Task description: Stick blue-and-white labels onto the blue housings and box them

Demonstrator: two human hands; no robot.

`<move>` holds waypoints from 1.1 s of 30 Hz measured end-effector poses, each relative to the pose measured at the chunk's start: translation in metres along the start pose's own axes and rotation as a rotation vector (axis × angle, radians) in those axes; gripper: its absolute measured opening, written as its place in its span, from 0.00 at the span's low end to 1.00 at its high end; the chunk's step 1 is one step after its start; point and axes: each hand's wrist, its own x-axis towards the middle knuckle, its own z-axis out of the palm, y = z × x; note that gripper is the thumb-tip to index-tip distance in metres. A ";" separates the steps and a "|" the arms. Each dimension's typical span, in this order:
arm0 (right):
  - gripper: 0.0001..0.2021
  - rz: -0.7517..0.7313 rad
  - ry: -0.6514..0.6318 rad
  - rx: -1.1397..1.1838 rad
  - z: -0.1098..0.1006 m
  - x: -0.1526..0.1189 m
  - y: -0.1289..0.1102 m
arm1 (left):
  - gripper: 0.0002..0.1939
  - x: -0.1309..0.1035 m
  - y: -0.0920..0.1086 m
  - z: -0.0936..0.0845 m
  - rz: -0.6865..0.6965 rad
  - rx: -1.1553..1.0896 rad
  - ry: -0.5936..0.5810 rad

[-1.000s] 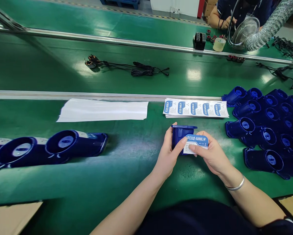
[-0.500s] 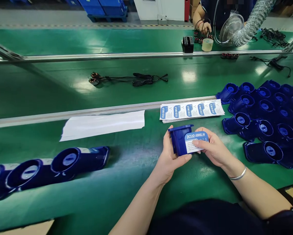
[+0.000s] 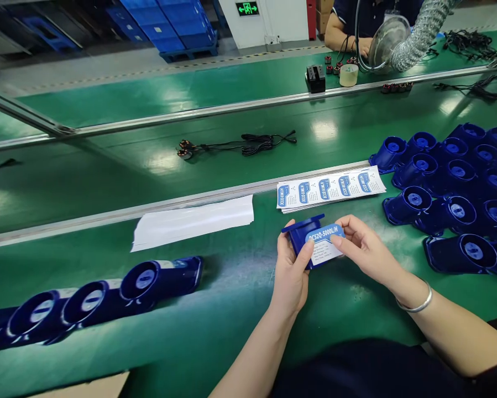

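A dark blue plastic pump housing (image 3: 299,233) is gripped in my left hand (image 3: 290,276), its flanged end up and slightly tilted. Against its side lies a blue-and-white label (image 3: 325,251) printed "DC52Q-5000L/H". My left thumb presses on the label's left edge. With thumb and fingers, my right hand (image 3: 366,249) pinches the label's upper right corner, which reaches past the housing. Whether the label's whole left part sticks to the housing I cannot tell. Just beyond my hands is a stack of label sheets (image 3: 331,189).
White paper sheets (image 3: 194,222) lie left of the labels. Several labelled housings (image 3: 169,279) stand in a row at left; many more housings (image 3: 408,204) crowd the right. Behind a metal rail (image 3: 190,114) a co-worker (image 3: 339,33) sits near a duct (image 3: 420,38). Black cables (image 3: 259,145) lie midway.
My left thumb has moved up onto the label, and the housing has tilted a little. My right fingers have shifted to the label's upper corner. The view has turned slightly left.
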 end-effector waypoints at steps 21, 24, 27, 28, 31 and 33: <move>0.16 -0.553 0.131 -0.632 0.005 -0.009 -0.007 | 0.24 -0.003 -0.006 -0.005 -0.080 -0.154 -0.059; 0.16 -0.577 0.127 -0.636 0.007 -0.010 -0.006 | 0.22 -0.006 -0.006 -0.006 -0.095 -0.194 -0.053; 0.15 -0.583 0.112 -0.619 0.009 -0.011 -0.004 | 0.16 -0.008 -0.007 -0.007 -0.093 -0.249 -0.033; 0.15 -0.585 0.106 -0.607 0.009 -0.012 -0.004 | 0.16 -0.008 -0.008 -0.008 -0.096 -0.265 -0.027; 0.15 -0.579 0.091 -0.572 0.012 -0.012 -0.003 | 0.19 -0.010 -0.011 -0.013 -0.119 -0.307 -0.012; 0.16 -0.570 0.085 -0.548 0.015 -0.012 -0.002 | 0.21 -0.010 -0.013 -0.017 -0.138 -0.332 -0.010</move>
